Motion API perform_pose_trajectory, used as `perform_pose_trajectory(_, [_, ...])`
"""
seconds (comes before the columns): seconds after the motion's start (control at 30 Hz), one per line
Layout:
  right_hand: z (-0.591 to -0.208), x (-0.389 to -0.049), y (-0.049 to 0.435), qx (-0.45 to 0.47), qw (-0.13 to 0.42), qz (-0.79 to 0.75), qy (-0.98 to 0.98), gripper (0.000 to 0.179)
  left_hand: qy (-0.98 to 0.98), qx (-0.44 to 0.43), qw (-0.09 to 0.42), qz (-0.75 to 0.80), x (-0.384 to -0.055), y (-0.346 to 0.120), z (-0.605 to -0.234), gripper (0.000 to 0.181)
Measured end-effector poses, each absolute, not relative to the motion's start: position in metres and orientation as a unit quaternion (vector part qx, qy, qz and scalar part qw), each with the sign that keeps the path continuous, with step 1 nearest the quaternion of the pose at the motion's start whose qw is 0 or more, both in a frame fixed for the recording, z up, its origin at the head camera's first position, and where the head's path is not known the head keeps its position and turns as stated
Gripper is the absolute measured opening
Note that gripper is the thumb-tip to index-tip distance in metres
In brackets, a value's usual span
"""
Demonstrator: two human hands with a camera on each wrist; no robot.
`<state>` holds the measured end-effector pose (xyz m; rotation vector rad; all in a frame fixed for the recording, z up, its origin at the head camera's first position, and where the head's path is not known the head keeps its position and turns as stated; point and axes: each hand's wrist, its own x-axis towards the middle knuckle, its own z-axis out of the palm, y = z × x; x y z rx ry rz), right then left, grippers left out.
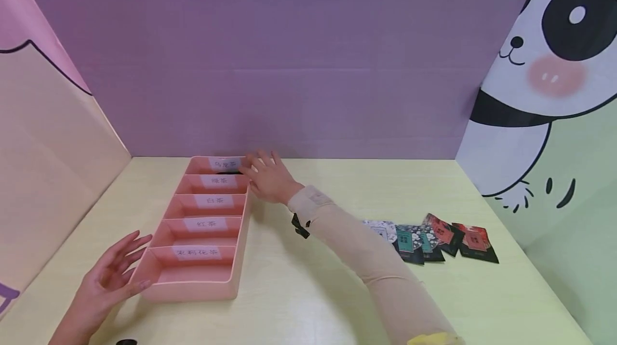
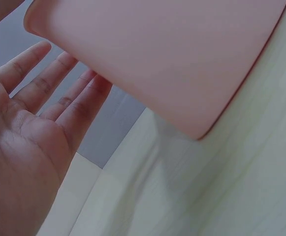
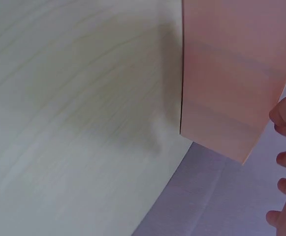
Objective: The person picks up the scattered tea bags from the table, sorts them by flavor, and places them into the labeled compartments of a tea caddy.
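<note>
A pink box [image 1: 233,280] with several compartments in a row stands on the left of the table, a handwritten label in each. My left hand [image 1: 108,280] is at its near left corner, thumb near the front edge. In the left wrist view, the fingers [image 2: 81,105] are extended along the box's side. Over the far right corner reaches my right hand [image 1: 272,179], fingers spread at the rim of the farthest compartment. A dark flat item [image 1: 230,173] shows in that compartment, mostly hidden. No held thing is visible in the right hand.
Several tea packets lie overlapping right of the right forearm: a white one [image 1: 382,229] partly hidden by the sleeve, green-and-black ones [image 1: 409,243], and red-and-black ones [image 1: 476,242]. A purple backdrop [image 1: 308,66] rises behind the table. A small black object [image 1: 127,342] sits at the bottom edge.
</note>
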<state>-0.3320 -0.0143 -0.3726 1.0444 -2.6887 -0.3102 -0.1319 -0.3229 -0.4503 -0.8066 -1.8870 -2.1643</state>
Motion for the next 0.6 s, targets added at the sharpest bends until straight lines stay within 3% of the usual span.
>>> perform_pose_trajectory(0.2, [-0.378,-0.327,0.001,0.385,0.143,-0.124,-0.903,0.051,-0.618,-0.283,0.080,-0.729,-0.134,-0.325,-0.450,0.089])
perform_pose_trajectory(0.6, [-0.379,-0.310,0.047,0.418,0.101,-0.068,-0.900,0.044,-0.629,-0.271,0.086,-0.724,-0.132,-0.325,-0.450,0.091])
